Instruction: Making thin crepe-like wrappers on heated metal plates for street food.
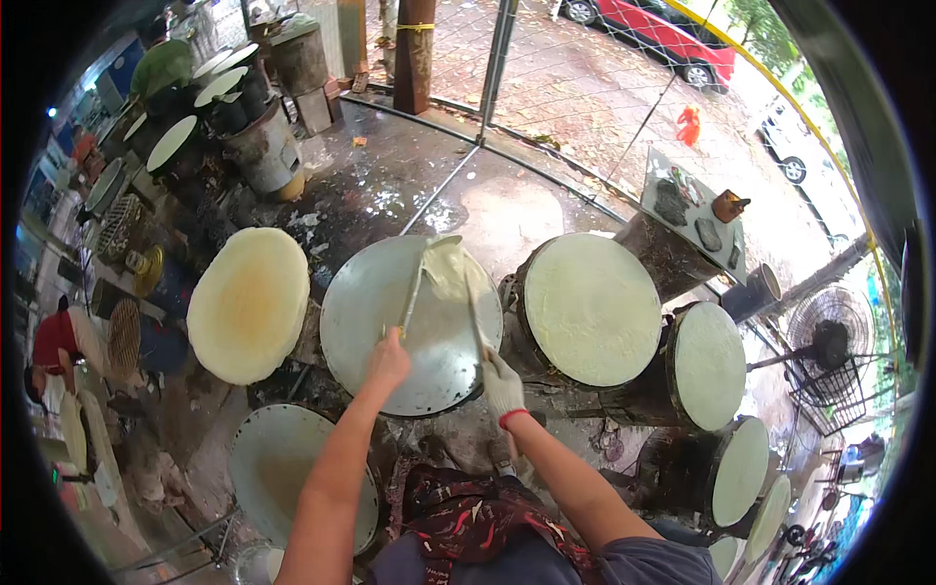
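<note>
In the middle stands a round metal griddle (pixel 365 307), mostly bare and shiny. Pale batter (pixel 453 276) lies in a patch at its far right edge. My left hand (pixel 387 362), bare, grips the long handle of a ladle (pixel 412 296), whose bowl is over the batter. My right hand (pixel 503 384), in a white knit glove with a red cuff, is closed around a second long thin handle (pixel 476 322); its far end meets the batter, and what tool it is cannot be made out. Both hands are above the griddle's near half.
A round flatbread (pixel 248 306), browned in its middle, sits left. Another griddle (pixel 285 461) is near left. Batter-covered griddles (pixel 592 311) (pixel 709 365) (pixel 740 472) curve along the right. Beyond them are a fan (pixel 830 336) and a small table (pixel 662 172). A person (pixel 58 340) bends at far left.
</note>
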